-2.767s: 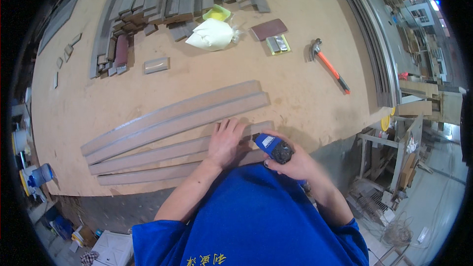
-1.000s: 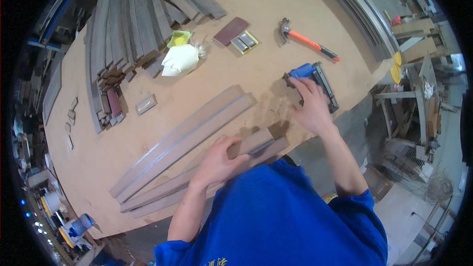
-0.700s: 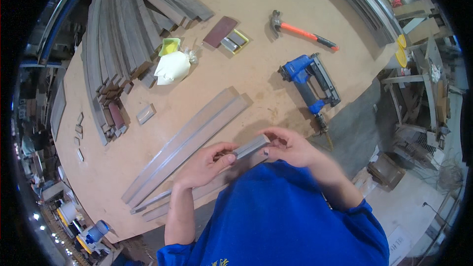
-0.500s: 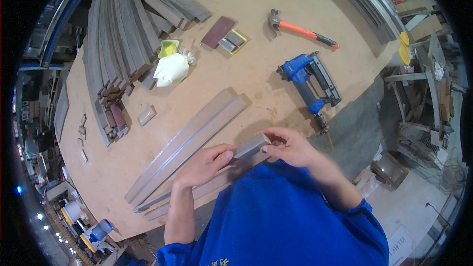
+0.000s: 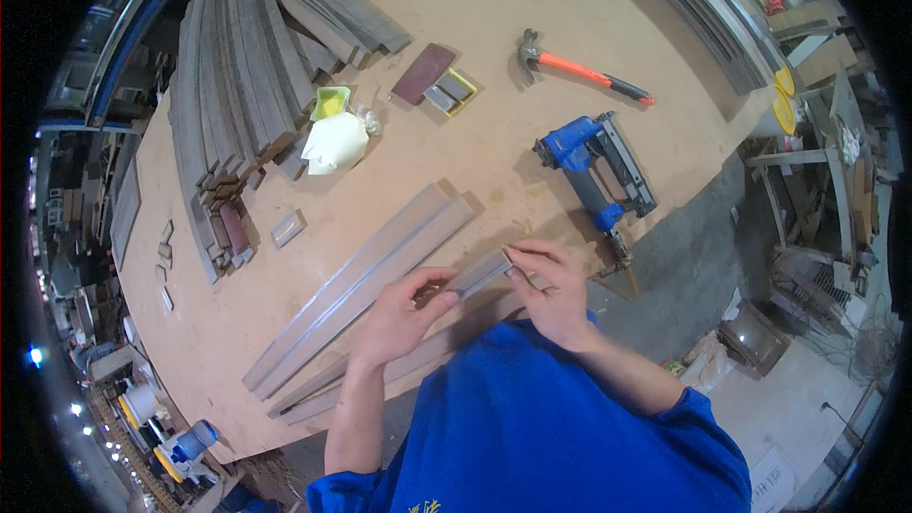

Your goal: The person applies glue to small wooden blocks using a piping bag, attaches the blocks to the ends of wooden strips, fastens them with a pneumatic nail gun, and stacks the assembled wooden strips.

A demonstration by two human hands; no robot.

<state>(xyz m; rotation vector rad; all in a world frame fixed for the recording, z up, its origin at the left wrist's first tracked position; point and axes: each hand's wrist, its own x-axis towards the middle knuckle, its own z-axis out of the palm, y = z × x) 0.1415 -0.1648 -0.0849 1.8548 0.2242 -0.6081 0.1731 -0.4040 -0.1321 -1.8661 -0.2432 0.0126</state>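
A long grey wooden strip slants across in front of me, its far end raised toward the right. My left hand is closed round its middle, thumb on the near side. At the strip's right end, my right hand pinches the tip between thumb and fingers; whether anything small lies under those fingertips is hidden. Below it, close to my body, another grey strip lies along the table edge. Two wider grey strips rest side by side on the table just beyond my left hand.
Beyond my right hand lie a blue nail gun and an orange-handled claw hammer. A sanding block, a yellow tray, a white bag and stacked grey strips sit farther back. Small wood pieces lie at left.
My right hand has shifted slightly and its fingers now pinch the strip's tip. The strip has turned a little in my hands, and my left hand has moved slightly right.
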